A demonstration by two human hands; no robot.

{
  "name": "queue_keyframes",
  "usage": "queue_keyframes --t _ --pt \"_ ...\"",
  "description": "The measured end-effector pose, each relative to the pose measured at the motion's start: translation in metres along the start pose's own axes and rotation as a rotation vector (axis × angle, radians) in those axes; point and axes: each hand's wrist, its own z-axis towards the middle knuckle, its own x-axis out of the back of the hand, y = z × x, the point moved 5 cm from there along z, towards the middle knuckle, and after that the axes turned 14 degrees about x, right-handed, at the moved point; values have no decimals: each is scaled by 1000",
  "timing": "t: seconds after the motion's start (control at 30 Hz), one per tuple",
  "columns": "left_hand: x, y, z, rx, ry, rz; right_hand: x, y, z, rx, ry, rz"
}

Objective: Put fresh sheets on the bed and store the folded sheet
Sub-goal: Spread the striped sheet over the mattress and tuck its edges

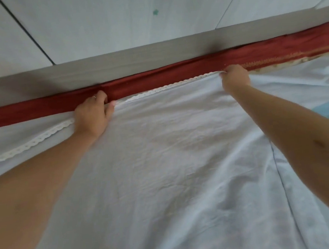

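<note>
Pale blue cotton fills the view: the sheet (173, 163) lies spread over the bed from 6 o'clock up to its far edge, which runs from 9 o'clock to about 1 o'clock with a white lace trim (31, 145) along it. At 10 o'clock the left hand (92, 116) holds that edge, its fingers (100, 96) curled together over the hem and down against the red mattress band (37, 110). The fingertips are hidden and the thumb lies out flat along the trim. Beyond the band runs the grey rail (133, 65). At 1 o'clock the right hand (234, 77) pinches the trim in a closed, knuckles-up grip, raising it slightly off the mattress. The step in hand looks like seating the far edge. To do it well, draw the trim taut between both hands so it runs parallel to the band, then press it down evenly, working toward 2 o'clock, where the band is uncovered and the cloth bunches. The creases at centre want smoothing toward 6 o'clock afterward. No folded sheet is in view.
</note>
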Motion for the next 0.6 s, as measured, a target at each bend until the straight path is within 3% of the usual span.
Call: queue_keyframes --t 0.17,0.2,0.27,0.33,0.4,0.5,0.6 --pt "-14 -5 4 -105 77 4 -26 1 0 -235 -61 -128" --pt "-14 -6 4 -124 82 9 -30 -11 -7 -162 -3 -183" --pt "-15 -6 5 -153 106 3 -41 -47 -20 206 114 -228" --pt "-15 -6 7 -183 104 -7 -61 -84 -41 609 47 -99" --pt "-16 -4 5 -221 100 -26 -78 -100 -55 744 -13 -5" --pt "-13 -1 7 -264 83 -63 -97 -105 -47 589 15 46" --pt "-10 1 8 -298 58 -70 -103 -111 -39 447 198 -3"
